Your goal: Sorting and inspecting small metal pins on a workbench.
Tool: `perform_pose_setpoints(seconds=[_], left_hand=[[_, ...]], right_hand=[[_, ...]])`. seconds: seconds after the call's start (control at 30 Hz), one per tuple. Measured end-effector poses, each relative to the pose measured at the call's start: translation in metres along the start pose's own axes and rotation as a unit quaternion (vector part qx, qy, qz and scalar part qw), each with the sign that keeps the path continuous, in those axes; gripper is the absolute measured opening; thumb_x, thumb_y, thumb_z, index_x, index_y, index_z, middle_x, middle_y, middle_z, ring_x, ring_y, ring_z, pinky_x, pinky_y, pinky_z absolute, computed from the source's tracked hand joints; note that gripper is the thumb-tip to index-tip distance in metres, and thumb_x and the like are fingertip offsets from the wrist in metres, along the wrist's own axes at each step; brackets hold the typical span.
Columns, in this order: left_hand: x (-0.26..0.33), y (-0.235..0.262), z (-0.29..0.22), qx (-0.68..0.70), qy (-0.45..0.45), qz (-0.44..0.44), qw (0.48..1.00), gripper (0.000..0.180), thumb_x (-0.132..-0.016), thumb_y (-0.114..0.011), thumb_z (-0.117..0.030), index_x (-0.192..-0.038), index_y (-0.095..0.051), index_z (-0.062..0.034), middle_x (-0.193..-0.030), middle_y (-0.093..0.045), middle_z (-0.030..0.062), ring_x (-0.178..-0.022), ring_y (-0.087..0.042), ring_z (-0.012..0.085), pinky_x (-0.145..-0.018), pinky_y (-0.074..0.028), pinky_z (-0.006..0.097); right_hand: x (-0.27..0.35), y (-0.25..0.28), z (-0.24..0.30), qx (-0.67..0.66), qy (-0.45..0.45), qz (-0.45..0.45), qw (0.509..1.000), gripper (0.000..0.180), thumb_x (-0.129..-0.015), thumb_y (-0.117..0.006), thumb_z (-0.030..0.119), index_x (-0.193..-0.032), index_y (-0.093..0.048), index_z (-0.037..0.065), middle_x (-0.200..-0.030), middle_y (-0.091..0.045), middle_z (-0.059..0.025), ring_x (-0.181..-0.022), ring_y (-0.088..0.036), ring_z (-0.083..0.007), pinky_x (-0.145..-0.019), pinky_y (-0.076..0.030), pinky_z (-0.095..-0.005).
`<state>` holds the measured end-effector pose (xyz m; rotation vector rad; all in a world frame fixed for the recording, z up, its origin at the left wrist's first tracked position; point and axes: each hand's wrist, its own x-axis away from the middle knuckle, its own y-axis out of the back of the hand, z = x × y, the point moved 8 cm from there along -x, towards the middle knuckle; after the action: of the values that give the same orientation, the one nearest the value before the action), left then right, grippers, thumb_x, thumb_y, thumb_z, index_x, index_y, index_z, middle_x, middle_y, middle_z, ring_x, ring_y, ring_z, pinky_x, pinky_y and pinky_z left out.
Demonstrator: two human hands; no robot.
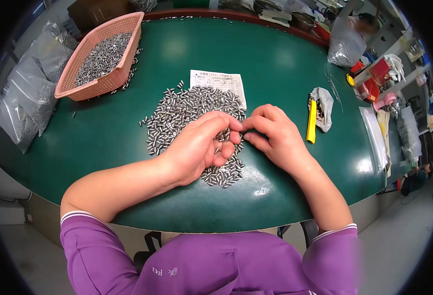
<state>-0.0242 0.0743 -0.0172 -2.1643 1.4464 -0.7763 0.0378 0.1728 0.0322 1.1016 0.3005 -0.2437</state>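
Observation:
A pile of small silvery metal pins (177, 113) lies on the green tabletop in front of me, partly on a white printed paper slip (221, 78). Over the pile's near right side, my left hand (197, 147) is curled palm-inward, with several of these pins showing inside its bent fingers. Close to its fingertips, at the pile's right edge, my right hand (278, 137) has thumb and forefinger drawn together in a pinch. What sits between those fingertips, if anything, is too small to make out. My left hand hides part of the pile.
A pink plastic basket (123, 81) full of similar pins stands far left, beside clear bags (17, 110) of parts. At right lie a yellow cutter-like tool (312, 123) and a whitish bag (323, 101) with dark bits. Another bag (345, 44) stands far right.

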Motion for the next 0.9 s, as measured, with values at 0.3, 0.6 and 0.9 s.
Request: perform_pose_setpoints(seconds=[0.3,0.6,0.9], left_hand=[[0.001,0.0,0.004,-0.014,0.018,-0.012,1.0,0.015,-0.091,-0.047,-0.018,-0.097,-0.05,-0.0051,-0.085,-0.051,0.0051,-0.063,-0.047,0.0102,-0.05,-0.038,0.023],[0.0,0.0,0.004,-0.014,0.016,-0.014,1.0,0.015,-0.092,-0.047,-0.018,-0.096,-0.05,-0.0044,-0.085,-0.051,0.005,-0.062,-0.047,0.0098,-0.048,-0.037,0.022],[0.0,-0.003,0.004,-0.031,0.03,-0.009,0.999,0.014,-0.092,-0.048,-0.017,-0.096,-0.05,-0.0038,-0.084,-0.052,0.0045,-0.06,-0.047,0.0082,-0.047,-0.036,0.021]], right_hand=[[-0.001,-0.003,-0.003,0.004,0.002,0.003,1.0,0.013,-0.072,-0.066,0.006,-0.084,-0.061,0.008,-0.087,-0.056,-0.0065,-0.088,-0.055,-0.0263,-0.075,-0.047,-0.0366],[0.0,0.003,-0.009,-0.002,-0.017,-0.006,1.0,0.012,-0.072,-0.067,0.006,-0.082,-0.061,0.008,-0.085,-0.057,-0.0067,-0.086,-0.057,-0.0272,-0.073,-0.048,-0.0373],[0.003,-0.004,-0.008,-0.019,-0.034,0.026,0.999,0.014,-0.072,-0.068,0.005,-0.083,-0.06,0.006,-0.084,-0.055,-0.0076,-0.082,-0.056,-0.0253,-0.071,-0.047,-0.035]])
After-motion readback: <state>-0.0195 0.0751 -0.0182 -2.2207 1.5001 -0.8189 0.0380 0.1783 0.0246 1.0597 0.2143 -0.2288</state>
